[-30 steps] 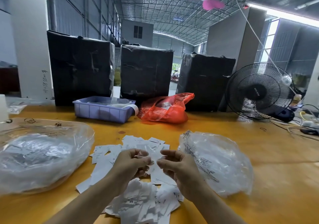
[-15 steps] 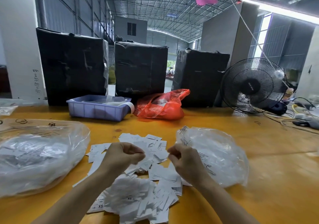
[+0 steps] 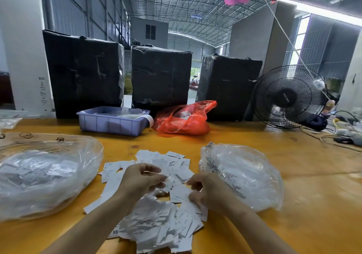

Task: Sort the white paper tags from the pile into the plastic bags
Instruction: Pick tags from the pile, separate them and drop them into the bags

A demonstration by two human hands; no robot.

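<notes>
Behind the tag pile (image 3: 156, 226), purple tray (image 3: 111, 123), red bag (image 3: 184, 119), fan (image 3: 288, 97).

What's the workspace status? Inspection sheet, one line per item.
Surface: yellow table, pen marks at far left.
Job's things: white tag pile loose at centre; left clear bag holds tags; right clear bag, contents unclear.
Clutter: purple bin, red bag.
Grippers: left hand and right hand both pinch tags over the pile.
Cables: loose wires at far right.
Surroundings: three black wrapped boxes, black fan, warehouse hall.
</notes>
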